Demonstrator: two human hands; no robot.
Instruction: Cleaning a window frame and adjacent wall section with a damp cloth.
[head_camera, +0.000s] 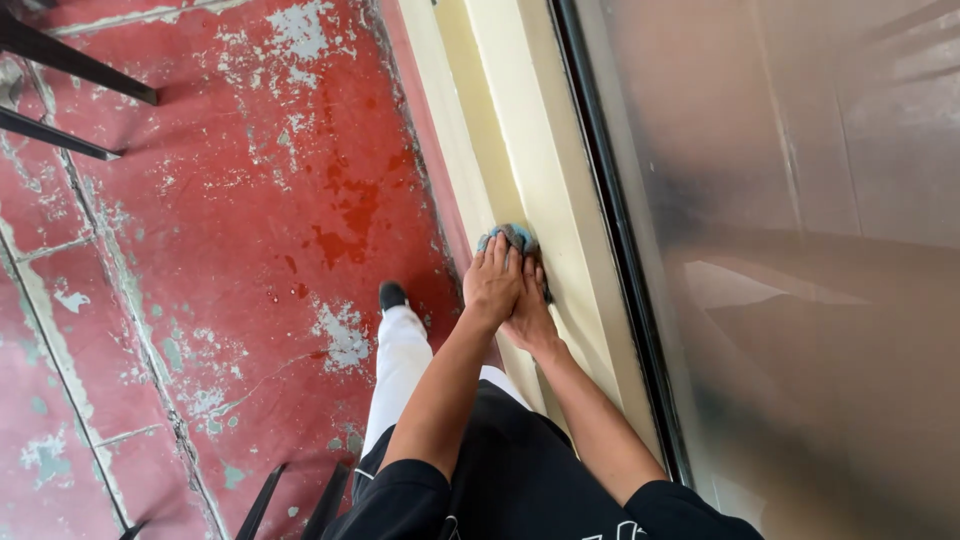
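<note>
worn red floor (250, 200), dark metal bars (70, 60), perhaps frosted glass pane (800, 250).
</note>
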